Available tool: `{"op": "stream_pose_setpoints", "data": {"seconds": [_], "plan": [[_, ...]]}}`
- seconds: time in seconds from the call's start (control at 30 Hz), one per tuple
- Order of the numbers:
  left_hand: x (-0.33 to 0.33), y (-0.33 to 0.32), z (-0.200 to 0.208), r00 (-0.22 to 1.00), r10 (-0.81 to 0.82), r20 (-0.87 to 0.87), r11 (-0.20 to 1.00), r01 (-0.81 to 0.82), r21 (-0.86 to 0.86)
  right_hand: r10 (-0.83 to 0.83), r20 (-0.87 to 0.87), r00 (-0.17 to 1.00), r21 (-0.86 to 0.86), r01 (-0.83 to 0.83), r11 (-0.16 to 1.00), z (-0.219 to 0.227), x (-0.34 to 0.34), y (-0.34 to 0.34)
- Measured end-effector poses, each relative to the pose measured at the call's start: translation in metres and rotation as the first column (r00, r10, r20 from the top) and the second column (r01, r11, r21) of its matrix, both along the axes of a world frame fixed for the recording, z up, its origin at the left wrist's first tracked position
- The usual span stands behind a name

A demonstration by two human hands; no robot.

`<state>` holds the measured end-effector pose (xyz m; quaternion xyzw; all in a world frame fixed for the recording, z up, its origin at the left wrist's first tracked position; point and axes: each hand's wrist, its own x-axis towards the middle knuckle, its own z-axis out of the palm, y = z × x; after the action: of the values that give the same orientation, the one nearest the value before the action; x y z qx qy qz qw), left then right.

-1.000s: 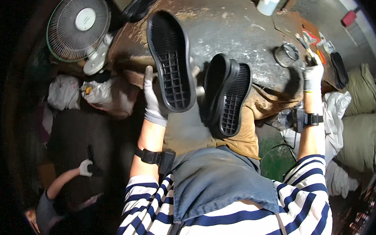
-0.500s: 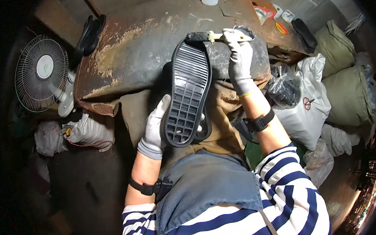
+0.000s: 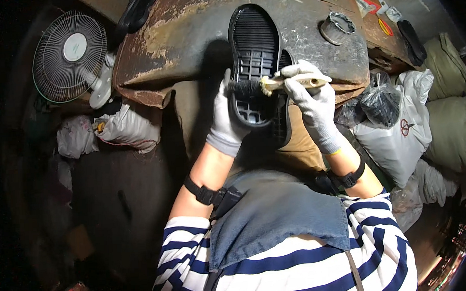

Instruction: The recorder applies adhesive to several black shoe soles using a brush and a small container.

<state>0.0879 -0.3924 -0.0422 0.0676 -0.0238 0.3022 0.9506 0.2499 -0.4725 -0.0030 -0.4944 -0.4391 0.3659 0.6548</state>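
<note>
My left hand (image 3: 225,117), in a white knit glove, is closed on the near left edge of a black shoe sole (image 3: 255,36). The sole's ribbed and gridded inner side faces up, its far end over the worktable. A second black sole (image 3: 281,125) shows partly beneath it on the right. In my gloved right hand (image 3: 317,108) is a brush (image 3: 309,82) with a pale handle and dark bristles. Its bristles lie across the gridded near half of the sole, close to my left fingers. A small, smeared round pot (image 3: 337,30) stands beyond my right hand.
The worn worktable (image 3: 187,48) stretches ahead. To its left is a desk fan (image 3: 71,48). Black soles (image 3: 136,14) lie at its far left. White sacks (image 3: 128,129) and stuffed bags (image 3: 396,138) flank both sides, with red-handled scissors (image 3: 406,127) on one right-hand bag.
The brush has come from the sole's far end to its near half. My view has shifted, and the pot previously behind my right hand now shows fully.
</note>
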Motion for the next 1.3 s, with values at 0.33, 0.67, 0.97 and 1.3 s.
{"op": "stream_pose_setpoints", "data": {"seconds": [0.33,0.67,0.97,1.3], "plan": [[-0.027,0.035,0.026,0.916,0.097,-0.388,0.949,0.033,0.314,0.046,0.587,0.808,0.082,-0.116,0.990,0.011,0.023,-0.018],[-0.022,0.009,0.038,0.778,0.245,-0.579,0.885,0.065,0.461,-0.403,0.839,0.365,0.413,0.054,0.909,0.029,0.095,0.051],[-0.027,-0.012,0.016,0.859,-0.005,-0.511,0.989,0.079,0.123,-0.390,0.887,0.249,0.409,-0.028,0.912,0.022,0.095,0.058],[-0.026,-0.020,0.028,0.954,-0.185,-0.235,0.982,0.170,-0.083,-0.454,0.835,0.310,0.518,-0.163,0.840,0.014,0.066,0.061]]}}
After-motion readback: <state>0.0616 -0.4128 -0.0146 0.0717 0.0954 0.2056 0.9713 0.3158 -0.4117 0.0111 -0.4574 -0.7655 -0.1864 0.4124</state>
